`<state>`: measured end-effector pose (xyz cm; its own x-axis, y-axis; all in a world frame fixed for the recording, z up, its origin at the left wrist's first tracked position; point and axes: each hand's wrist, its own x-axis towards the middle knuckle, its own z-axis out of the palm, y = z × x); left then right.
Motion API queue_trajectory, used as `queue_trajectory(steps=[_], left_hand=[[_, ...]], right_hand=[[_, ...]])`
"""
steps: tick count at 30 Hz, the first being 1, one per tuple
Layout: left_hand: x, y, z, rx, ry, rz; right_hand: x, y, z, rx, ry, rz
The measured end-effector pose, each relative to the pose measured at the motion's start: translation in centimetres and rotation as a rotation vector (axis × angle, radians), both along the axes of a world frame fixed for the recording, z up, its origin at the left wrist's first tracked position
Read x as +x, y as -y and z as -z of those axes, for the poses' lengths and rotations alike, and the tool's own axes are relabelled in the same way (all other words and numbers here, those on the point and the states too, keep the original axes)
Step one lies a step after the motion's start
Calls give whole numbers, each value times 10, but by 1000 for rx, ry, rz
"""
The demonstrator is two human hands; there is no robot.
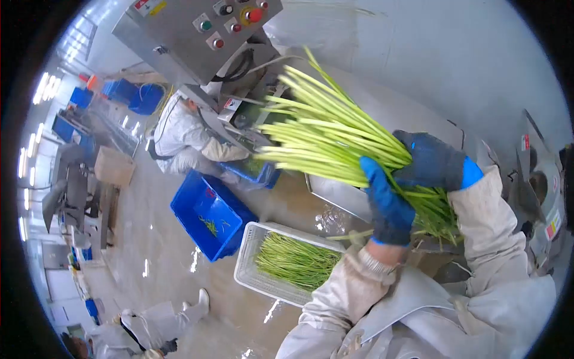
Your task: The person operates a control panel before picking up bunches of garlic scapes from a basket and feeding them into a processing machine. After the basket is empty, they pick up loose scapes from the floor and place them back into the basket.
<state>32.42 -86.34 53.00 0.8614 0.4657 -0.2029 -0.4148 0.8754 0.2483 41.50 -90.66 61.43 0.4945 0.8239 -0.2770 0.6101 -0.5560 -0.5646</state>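
Note:
A thick bunch of long green vegetable stalks is held up in front of me, pale cut ends fanned to the left and thinner, darker ends hanging behind my hands. My right hand, in a dark glove with a blue cuff, is closed around the bunch from the far side. From the near side my left hand, in a blue and dark glove, grips the same bunch just below. The right palm and some fingers are hidden. Under the stalks stands a white crate holding many more green stalks.
A blue bin with a few scraps stands beside the crate on the wet floor. A steel control box with buttons hangs above. One co-worker bends over a blue basket; another person is at lower left. Machinery stands right.

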Motion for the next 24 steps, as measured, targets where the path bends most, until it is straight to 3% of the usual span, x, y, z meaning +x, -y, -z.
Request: queue_trajectory(steps=[3,6,8,12,13,15,17,18,19,20,22,24], left_hand=[[44,22,83,-254,-37,133],[54,35,126,-387,-70,216],[55,40,147,-462,-98,175],[47,40,163,-625,-166,-28],[45,48,203,-512,-90,-118],[45,48,224,-429,-86,-149],[44,44,222,-348,-90,-191],[49,31,209,-398,-199,-79],[56,22,204,-449,-307,35],[62,16,208,-454,-304,29],[72,5,220,-308,-349,-31],[73,-19,216,-249,-291,5]], right_hand=[[55,14,78,-146,-180,-7],[66,16,131,-330,-201,-3],[53,21,157,-349,128,-46],[12,10,177,-270,309,5],[3,1,169,-313,360,-55],[-3,1,177,-289,463,-131],[16,11,214,-202,417,-111],[27,11,223,-113,381,-81],[39,2,208,-232,181,5],[52,1,208,-235,183,-2],[72,4,201,-137,-117,-23],[67,6,200,-155,-105,2]])
